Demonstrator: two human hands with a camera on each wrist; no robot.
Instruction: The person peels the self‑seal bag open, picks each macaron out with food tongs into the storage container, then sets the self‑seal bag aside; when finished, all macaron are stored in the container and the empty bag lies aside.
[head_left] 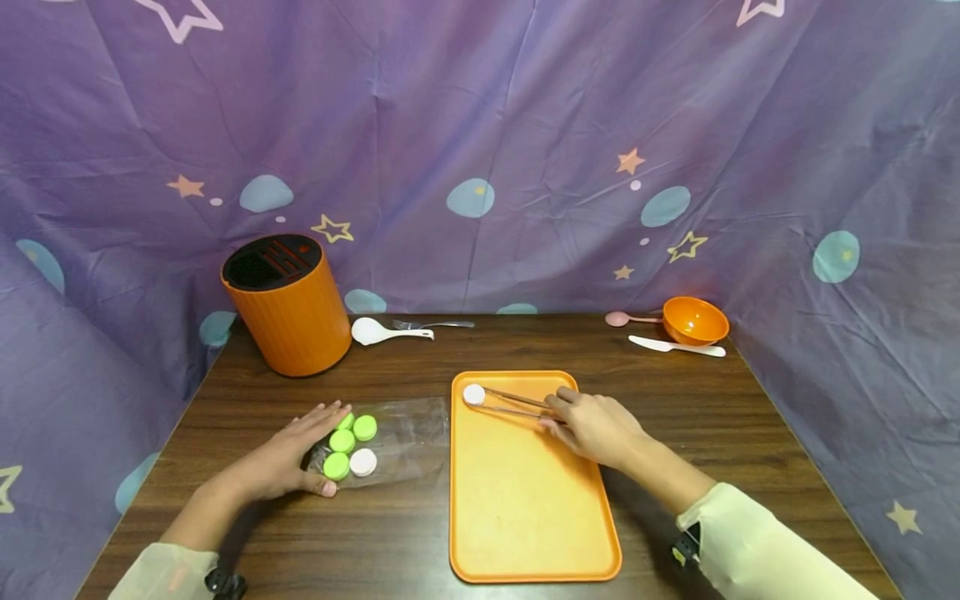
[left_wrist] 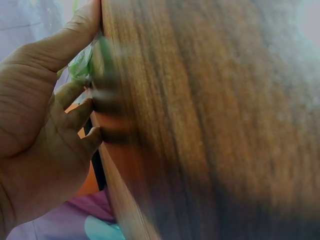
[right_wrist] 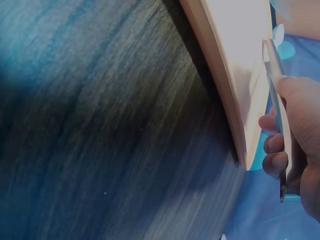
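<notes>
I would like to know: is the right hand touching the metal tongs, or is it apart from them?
Touching. The right wrist view shows the right hand curled round the metal tongs.

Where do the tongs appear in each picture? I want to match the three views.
Head: tongs below centre, slightly right, in the right hand, over the tray.
Left wrist: not in it.
Right wrist: toward the right edge, in that hand.
Landmark: the wooden table, visible in all three.

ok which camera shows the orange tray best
The head view: all four corners of the orange tray show, though the right hand covers some edge. The right wrist view catches only a slanted section; the left wrist view, none.
</notes>
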